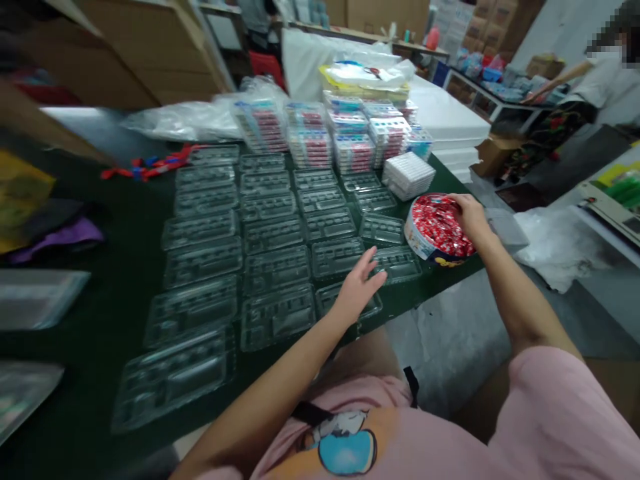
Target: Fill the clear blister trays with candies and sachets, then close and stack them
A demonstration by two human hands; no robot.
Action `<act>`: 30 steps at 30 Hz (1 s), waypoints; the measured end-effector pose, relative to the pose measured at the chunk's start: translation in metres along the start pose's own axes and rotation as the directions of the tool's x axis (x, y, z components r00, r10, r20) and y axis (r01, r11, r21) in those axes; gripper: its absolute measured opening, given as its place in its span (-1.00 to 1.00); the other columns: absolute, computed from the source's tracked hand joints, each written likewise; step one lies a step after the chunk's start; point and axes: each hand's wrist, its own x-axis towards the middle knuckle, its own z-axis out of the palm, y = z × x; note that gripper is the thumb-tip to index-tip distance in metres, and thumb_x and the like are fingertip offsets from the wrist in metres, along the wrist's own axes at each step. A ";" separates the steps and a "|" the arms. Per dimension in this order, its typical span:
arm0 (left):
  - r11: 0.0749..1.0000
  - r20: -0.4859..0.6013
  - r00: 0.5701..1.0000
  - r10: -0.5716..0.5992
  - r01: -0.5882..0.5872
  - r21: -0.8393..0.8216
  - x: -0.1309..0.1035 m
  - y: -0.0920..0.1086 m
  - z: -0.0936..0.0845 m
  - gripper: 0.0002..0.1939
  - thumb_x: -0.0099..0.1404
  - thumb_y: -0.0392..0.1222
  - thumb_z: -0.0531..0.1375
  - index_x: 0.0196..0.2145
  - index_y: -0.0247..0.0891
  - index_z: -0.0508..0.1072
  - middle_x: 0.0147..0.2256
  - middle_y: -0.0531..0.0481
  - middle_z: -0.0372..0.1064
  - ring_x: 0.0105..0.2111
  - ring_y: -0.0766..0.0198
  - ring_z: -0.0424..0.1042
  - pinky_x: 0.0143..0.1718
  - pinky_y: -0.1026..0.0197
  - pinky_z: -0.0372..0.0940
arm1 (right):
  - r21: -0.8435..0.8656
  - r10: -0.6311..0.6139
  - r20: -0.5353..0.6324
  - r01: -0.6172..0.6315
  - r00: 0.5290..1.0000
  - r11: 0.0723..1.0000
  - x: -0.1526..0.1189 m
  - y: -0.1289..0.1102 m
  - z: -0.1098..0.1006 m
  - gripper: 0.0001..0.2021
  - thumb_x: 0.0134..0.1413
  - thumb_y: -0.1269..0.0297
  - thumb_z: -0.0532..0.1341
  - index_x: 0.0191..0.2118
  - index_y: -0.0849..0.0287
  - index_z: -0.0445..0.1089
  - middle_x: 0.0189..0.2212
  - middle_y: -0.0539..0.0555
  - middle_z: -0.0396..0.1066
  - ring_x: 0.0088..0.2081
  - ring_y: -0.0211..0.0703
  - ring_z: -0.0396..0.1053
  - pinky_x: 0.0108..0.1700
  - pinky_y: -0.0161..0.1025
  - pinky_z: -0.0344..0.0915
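Observation:
My right hand (471, 217) is at the right side of a round tin (423, 245), fingers curled down over small red shiny packets (434, 219) that fill it. Its fingertips are hidden, so what they grip cannot be made out. My left hand (357, 287) hovers open, fingers apart and holding nothing, over the nearest clear plastic blister trays (397, 265). Several more of these moulded trays (277, 313) lie in rows across the dark green table (115, 293). No contents can be made out in them.
Stacks of packed blister sets (310, 137) line the table's back, beside a white stack (409, 175). Red and blue strips (150, 167) lie at the far left; plastic bags (40, 300) are at the left edge. A co-worker (575, 100) stands at the far right.

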 end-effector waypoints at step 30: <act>0.348 -0.448 0.884 -0.130 -0.382 -0.856 -0.144 0.046 -0.168 -0.59 0.46 0.00 0.01 -0.15 -0.38 0.50 -0.21 -0.15 0.54 -0.12 0.18 0.55 0.06 0.17 0.36 | 0.468 -0.968 0.156 0.849 0.195 0.246 -0.093 -0.417 0.102 -0.41 0.07 0.34 0.27 0.24 0.20 0.25 0.32 0.42 0.08 0.32 0.35 0.08 0.18 0.29 0.18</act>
